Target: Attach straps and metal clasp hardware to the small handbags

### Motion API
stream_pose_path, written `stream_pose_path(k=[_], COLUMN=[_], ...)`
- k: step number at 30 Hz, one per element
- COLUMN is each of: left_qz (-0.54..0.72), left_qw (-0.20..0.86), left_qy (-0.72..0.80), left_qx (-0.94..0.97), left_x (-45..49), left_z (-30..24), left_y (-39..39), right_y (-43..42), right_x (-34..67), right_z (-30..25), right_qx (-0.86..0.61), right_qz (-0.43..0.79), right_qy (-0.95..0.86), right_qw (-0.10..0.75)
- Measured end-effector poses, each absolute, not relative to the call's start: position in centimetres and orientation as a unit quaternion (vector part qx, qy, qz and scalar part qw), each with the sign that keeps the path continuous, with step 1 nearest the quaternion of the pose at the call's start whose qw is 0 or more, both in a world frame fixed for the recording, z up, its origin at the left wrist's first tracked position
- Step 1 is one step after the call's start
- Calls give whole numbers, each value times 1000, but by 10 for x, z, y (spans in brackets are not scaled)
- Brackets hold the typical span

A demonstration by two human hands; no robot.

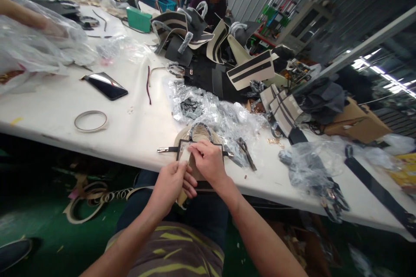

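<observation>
A small beige handbag with black trim (198, 135) lies at the near edge of the white table (130, 129), half over my lap. My left hand (170, 184) grips its lower left side, fingers curled round the edge. My right hand (208, 162) rests on the bag's front, thumb and fingers pinched on a small pale tag (184, 155). Black side straps with metal clasps (162, 150) stick out left and right of the bag.
Crumpled clear plastic bags (221, 116) lie just behind the bag. A black phone (105, 85) and a ring of tape (90, 121) sit to the left. A heap of beige-and-black bags (208, 47) fills the far middle. A person sits opposite; another person's arm (29, 17) shows far left.
</observation>
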State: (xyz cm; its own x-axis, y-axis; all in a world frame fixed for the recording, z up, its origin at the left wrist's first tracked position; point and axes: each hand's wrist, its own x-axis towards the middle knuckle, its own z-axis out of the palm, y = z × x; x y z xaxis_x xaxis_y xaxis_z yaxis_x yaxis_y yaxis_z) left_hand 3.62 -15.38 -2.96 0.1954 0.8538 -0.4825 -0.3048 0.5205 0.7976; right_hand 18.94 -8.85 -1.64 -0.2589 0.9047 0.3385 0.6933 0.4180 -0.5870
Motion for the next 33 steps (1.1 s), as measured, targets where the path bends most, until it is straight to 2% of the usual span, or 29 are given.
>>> stream_pose_path(k=[9,13,16,21,28,33], left_qz=[397,393,389,365,322,306], left_qw=[716,722,723,730,760,775], left_qy=[497,503,507,498,506,498], left_qx=[286,266,264,291,250,240], left_x=[40,42,41,37,33,30], left_z=[-32,-33,-32,-26,-24,-14], left_y=[-150,-148,-146,-146,-160,-150], right_y=[-73,-70,-78,-85,-74,-68], right_x=[189,189,192,198,198,197], right_z=[-17,-20,-23,-27,-22,-11], right_qx=[-512,-564,-527,-446,-450,-431], right_qz=[193,239,256,209,234,185], right_qy=[-781,-704,-712,-810,-794,-856], right_qw=[303,358,386,320,335,218])
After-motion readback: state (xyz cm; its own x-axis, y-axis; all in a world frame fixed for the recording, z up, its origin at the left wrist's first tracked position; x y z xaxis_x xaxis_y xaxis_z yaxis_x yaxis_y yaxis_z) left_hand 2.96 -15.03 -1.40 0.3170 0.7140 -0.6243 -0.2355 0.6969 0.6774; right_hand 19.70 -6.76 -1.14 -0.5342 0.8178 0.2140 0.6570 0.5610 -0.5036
